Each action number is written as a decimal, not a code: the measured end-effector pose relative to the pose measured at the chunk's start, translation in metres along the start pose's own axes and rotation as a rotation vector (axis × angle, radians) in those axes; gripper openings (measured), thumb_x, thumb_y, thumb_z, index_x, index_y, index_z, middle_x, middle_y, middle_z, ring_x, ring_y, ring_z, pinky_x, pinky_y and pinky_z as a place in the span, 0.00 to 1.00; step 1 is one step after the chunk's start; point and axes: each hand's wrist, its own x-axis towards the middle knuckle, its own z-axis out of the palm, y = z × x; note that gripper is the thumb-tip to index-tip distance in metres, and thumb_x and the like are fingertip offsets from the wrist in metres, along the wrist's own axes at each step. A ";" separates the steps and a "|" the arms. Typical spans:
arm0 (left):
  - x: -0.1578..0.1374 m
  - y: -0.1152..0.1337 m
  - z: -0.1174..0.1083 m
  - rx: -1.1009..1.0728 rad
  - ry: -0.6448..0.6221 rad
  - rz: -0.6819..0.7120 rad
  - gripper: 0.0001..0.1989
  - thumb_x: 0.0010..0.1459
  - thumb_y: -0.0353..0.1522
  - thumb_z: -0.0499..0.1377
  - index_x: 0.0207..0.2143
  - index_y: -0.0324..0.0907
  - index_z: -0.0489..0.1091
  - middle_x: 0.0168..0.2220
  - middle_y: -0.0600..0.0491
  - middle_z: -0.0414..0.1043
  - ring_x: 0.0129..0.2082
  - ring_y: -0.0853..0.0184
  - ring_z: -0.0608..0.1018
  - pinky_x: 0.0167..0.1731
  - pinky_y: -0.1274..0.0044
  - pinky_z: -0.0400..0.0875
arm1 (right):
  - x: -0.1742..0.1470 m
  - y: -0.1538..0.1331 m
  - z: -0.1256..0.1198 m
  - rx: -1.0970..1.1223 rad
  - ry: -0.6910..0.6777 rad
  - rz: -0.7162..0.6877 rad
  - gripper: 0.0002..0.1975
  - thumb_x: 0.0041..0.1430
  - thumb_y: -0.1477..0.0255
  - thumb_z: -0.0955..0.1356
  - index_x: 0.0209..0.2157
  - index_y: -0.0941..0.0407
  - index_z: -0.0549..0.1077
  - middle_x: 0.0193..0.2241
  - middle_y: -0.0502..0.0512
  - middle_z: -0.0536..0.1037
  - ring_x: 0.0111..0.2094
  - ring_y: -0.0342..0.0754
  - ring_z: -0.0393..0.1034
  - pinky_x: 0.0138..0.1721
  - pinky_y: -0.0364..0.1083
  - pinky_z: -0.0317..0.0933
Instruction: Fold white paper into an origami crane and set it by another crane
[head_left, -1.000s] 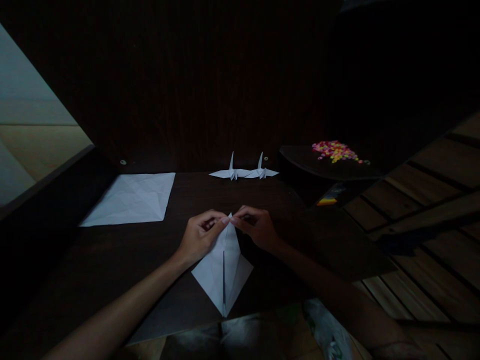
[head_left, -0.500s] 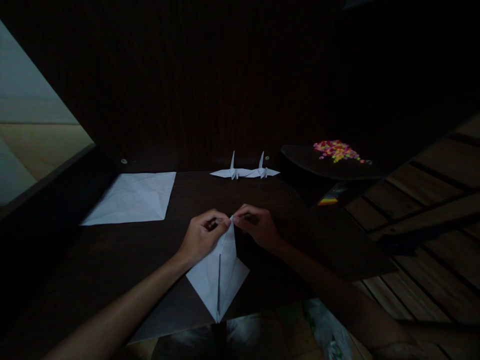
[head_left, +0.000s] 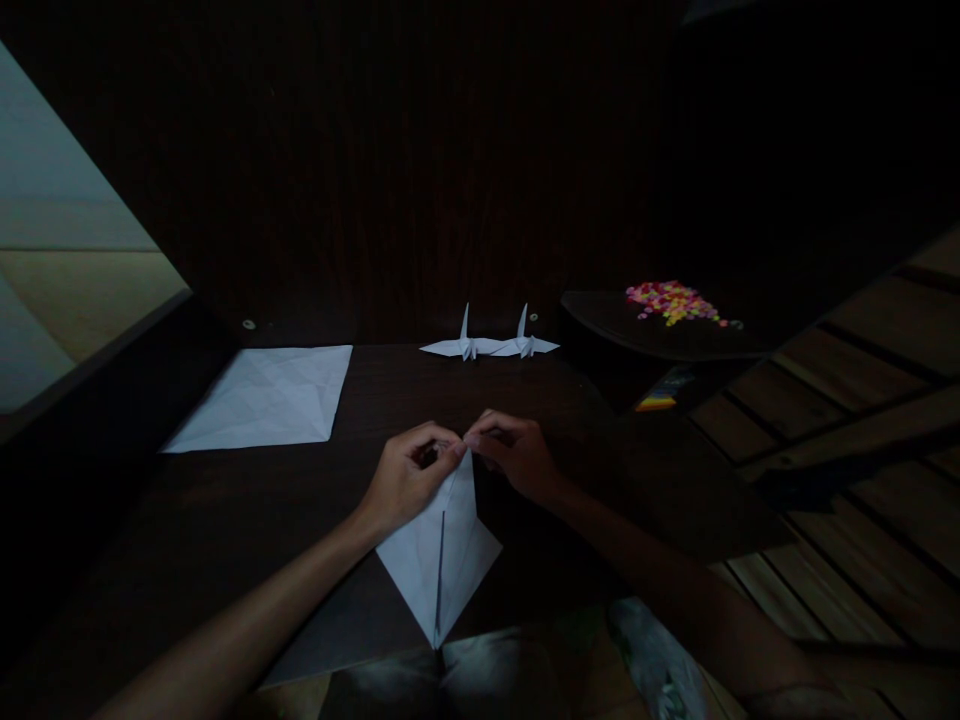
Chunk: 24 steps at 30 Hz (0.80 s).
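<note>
A folded sheet of white paper (head_left: 457,560), kite-shaped with a slit down its middle, lies at the near edge of the dark table. Its far tip is pinched between the fingertips of my left hand (head_left: 412,475) and my right hand (head_left: 517,455), which meet there. Both hands are closed on that tip, and the fingers cover the tip itself. Beyond them, two white origami cranes (head_left: 491,346) stand side by side against the back panel, their wings meeting.
Flat creased white paper (head_left: 270,395) lies at the back left of the table (head_left: 247,540). To the right, a dark curved shelf (head_left: 600,312) bears a heap of small colourful pieces (head_left: 679,302). A low dark side board (head_left: 97,370) borders the left.
The folded paper has shifted very slightly to the right, and my left hand moved a little with it. Both hands still pinch the far tip.
</note>
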 end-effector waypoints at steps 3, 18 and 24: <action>0.000 -0.004 0.000 -0.003 -0.015 0.009 0.08 0.56 0.35 0.61 0.29 0.38 0.74 0.25 0.54 0.71 0.26 0.71 0.71 0.28 0.80 0.65 | 0.000 0.001 0.001 0.032 0.013 0.014 0.10 0.52 0.64 0.70 0.25 0.57 0.74 0.20 0.45 0.67 0.17 0.36 0.58 0.18 0.39 0.50; 0.000 -0.003 0.001 0.022 -0.005 0.053 0.08 0.57 0.34 0.61 0.29 0.38 0.74 0.25 0.54 0.71 0.26 0.71 0.71 0.28 0.81 0.66 | 0.001 0.001 -0.003 -0.055 0.004 -0.064 0.08 0.53 0.67 0.71 0.25 0.57 0.75 0.23 0.49 0.70 0.21 0.38 0.62 0.21 0.39 0.54; 0.000 -0.002 0.000 0.051 -0.010 0.074 0.08 0.57 0.34 0.61 0.29 0.38 0.74 0.25 0.54 0.72 0.25 0.71 0.72 0.27 0.81 0.66 | 0.001 0.002 -0.002 -0.078 -0.001 -0.059 0.09 0.54 0.67 0.70 0.25 0.57 0.74 0.22 0.48 0.70 0.20 0.38 0.61 0.20 0.39 0.53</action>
